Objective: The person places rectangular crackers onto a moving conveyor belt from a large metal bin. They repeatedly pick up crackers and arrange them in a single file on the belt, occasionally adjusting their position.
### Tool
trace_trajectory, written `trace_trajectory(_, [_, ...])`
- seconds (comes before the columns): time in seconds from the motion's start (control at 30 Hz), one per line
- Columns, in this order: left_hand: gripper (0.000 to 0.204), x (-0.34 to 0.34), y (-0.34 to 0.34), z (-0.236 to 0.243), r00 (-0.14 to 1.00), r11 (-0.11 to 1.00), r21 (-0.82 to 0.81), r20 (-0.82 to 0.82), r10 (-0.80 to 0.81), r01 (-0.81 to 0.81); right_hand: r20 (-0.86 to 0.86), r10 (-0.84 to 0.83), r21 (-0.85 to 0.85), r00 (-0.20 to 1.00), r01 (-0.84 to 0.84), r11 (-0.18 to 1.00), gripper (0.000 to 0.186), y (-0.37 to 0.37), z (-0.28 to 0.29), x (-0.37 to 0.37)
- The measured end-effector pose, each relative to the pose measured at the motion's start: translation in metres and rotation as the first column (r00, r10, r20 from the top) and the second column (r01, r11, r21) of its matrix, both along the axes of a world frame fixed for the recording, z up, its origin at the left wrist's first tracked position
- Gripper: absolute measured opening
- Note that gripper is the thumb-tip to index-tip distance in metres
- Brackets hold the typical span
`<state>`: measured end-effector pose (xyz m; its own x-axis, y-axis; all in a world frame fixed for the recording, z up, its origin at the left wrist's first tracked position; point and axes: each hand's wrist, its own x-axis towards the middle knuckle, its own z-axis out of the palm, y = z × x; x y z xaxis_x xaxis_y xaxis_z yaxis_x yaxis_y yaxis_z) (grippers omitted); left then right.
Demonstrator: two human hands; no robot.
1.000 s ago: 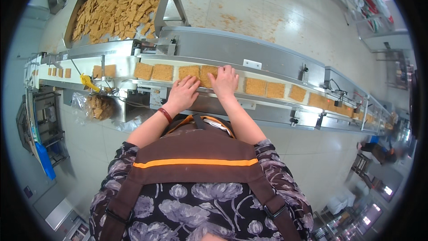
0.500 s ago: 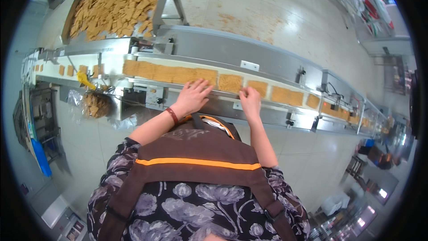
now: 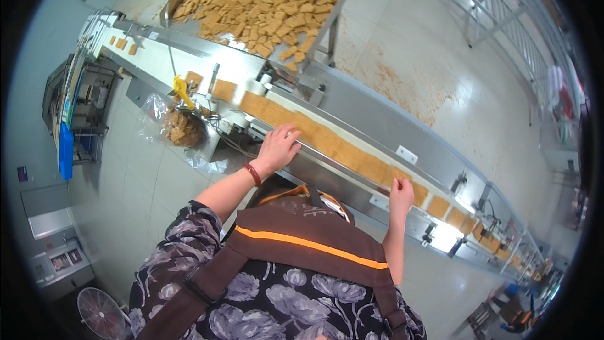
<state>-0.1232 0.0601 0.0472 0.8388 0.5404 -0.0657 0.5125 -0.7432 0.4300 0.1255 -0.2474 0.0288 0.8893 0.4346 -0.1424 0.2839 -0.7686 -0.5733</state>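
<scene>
A long row of flat, square, golden-brown biscuit-like pieces lies on a narrow white conveyor belt that slants from upper left to lower right. My left hand is at the belt's near rail, fingers slightly bent and apart, tips beside the row's left part. Farther right, my right hand has its fingers pinched together at the near edge of the row. Whether a piece is between those fingertips is hidden. Beyond this hand, more pieces continue down the belt.
Across the belt stands a metal tray table heaped with loose brown pieces. A yellow fitting and a clear bag of brown pieces are left of my left hand. A fan stands at lower left.
The view has turned, so the belt slants more steeply. My left fingers have bent from a flatter spread. My right hand is farther right along the row, where pieces now lie closer together.
</scene>
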Motion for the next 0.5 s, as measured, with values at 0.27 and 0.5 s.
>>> trace_trajectory(0.27, [0.030, -0.034, 0.052, 0.001, 0.990, 0.995, 0.010, 0.099, 0.101, -0.103, 0.014, 0.201, 0.151, 0.980, -0.201, 0.968, 0.014, 0.121, 0.011, -0.029])
trace_trajectory(0.5, [0.030, -0.010, 0.167, 0.016, 0.972, 0.997, -0.069, 0.228, 0.057, -0.042, -0.012, 0.293, 0.145, 0.956, -0.288, 0.947, 0.014, 0.227, 0.025, -0.063])
